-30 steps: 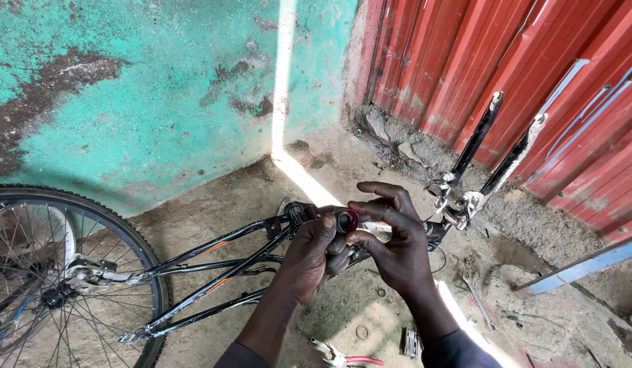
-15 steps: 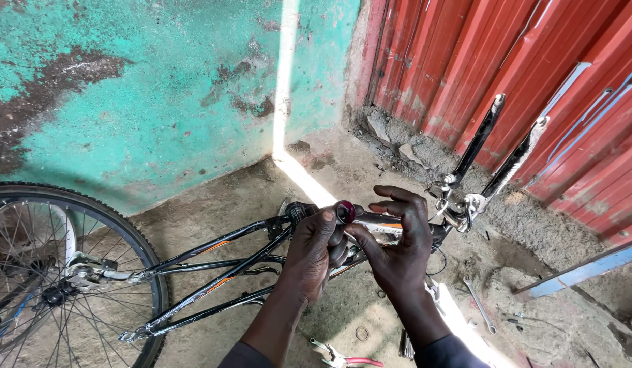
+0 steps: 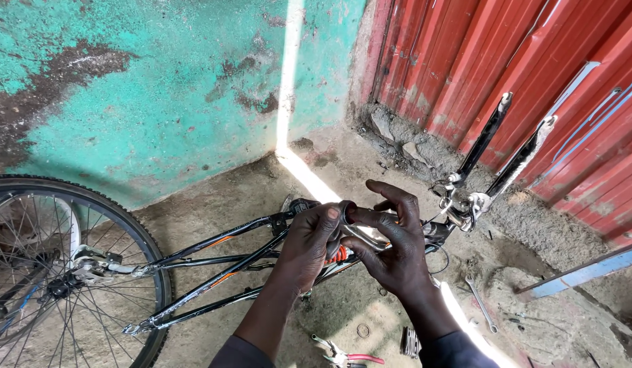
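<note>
Here both hands' fingers (image 3: 329,217) grip a shiny metal tube (image 3: 362,234), its length slanting down-right.

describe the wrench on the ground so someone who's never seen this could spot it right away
Start at the red corrugated metal wall on the right and drop to the bike's fork legs leaning toward it. On the dirt just below lies a slim silver wrench. Unlike the red-handled pliers, it is bare metal and lies right of the right hand.

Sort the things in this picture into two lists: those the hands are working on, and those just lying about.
In hand: left hand; right hand; metal tube; bicycle frame.

Lying about: spanner; pliers; blue bar; small ring.
</note>
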